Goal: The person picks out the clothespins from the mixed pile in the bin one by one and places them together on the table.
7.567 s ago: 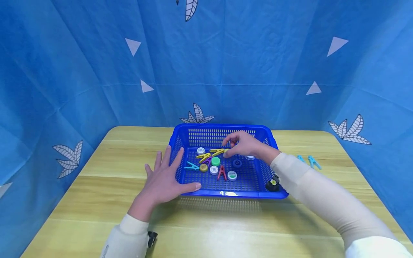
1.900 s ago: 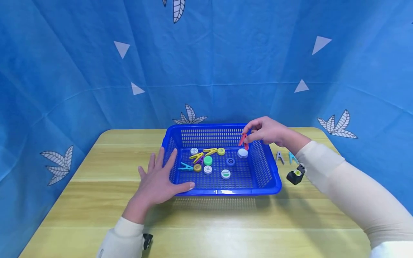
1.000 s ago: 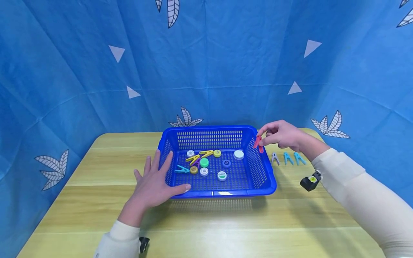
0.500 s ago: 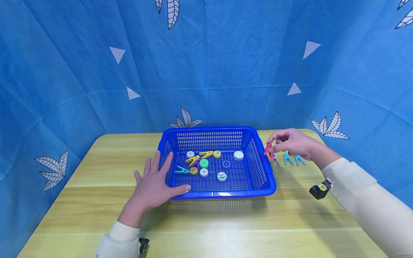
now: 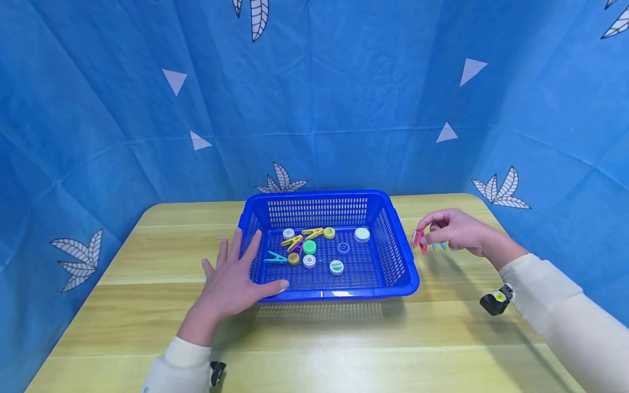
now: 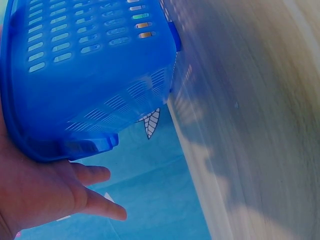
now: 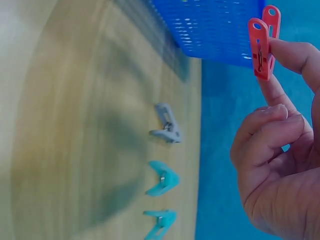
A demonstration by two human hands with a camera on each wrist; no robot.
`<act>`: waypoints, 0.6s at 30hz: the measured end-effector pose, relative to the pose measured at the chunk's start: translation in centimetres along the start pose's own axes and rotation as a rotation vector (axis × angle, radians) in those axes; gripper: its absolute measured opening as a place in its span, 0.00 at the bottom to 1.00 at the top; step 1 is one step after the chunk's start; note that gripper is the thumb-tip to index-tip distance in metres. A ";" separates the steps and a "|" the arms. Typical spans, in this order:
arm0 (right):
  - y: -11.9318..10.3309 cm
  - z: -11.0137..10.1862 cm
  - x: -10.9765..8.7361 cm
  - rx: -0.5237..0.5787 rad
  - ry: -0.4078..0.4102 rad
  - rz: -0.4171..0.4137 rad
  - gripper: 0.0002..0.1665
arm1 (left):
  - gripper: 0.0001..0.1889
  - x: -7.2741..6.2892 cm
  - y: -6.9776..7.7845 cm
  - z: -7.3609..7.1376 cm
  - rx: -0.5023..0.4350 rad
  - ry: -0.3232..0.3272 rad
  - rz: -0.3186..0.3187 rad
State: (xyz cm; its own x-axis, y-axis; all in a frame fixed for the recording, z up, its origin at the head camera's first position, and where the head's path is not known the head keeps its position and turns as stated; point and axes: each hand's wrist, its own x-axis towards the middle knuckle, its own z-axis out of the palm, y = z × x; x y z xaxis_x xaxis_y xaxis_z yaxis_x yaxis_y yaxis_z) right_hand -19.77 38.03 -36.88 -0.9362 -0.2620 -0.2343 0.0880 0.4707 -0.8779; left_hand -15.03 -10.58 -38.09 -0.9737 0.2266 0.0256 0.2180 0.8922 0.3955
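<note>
My left hand (image 5: 231, 286) rests with fingers spread at the front left corner of a blue plastic basket (image 5: 373, 294). Just beyond the basket's right wall, my right hand (image 5: 457, 232) pinches a red clothespin (image 7: 259, 47) between thumb and forefinger, above the table. In the right wrist view a grey clothespin (image 7: 168, 122) and two turquoise clothespins (image 7: 162, 178) lie on the table below it. Inside the basket are two yellow clothespins (image 5: 313, 233), a purple clothespin (image 5: 297, 248) and a turquoise clothespin (image 5: 276, 258), all towards the left.
Several bottle caps share the basket floor, among them a green cap (image 5: 309, 247), a dark blue cap (image 5: 343, 248) and a large white cap (image 5: 362, 234). The wooden table (image 5: 344, 349) ends at a blue patterned curtain (image 5: 314, 98) behind.
The red clothespin, first on the basket floor, was picked up by my right hand, lifted over the right wall and lowered outside. A grey clothespin has joined those on the table. My left hand stays put.
</note>
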 end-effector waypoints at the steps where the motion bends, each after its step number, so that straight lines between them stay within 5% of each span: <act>1: 0.2 0.1 0.0 0.004 -0.003 0.002 0.18 | 0.66 0.0 0.0 0.0 0.003 -0.001 -0.001; 18: 2.7 1.3 -0.2 -0.229 0.014 -0.048 0.20 | 0.64 0.0 0.0 0.0 0.003 0.009 -0.001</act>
State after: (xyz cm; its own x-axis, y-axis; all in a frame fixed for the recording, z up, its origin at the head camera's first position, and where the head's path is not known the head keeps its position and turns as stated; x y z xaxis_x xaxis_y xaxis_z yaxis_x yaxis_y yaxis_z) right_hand -18.95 38.27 -39.76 -0.9423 -0.2777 -0.1870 -0.0350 0.6373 -0.7698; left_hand -15.04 -10.60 -38.14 -0.9744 0.2225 0.0331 0.2174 0.8936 0.3927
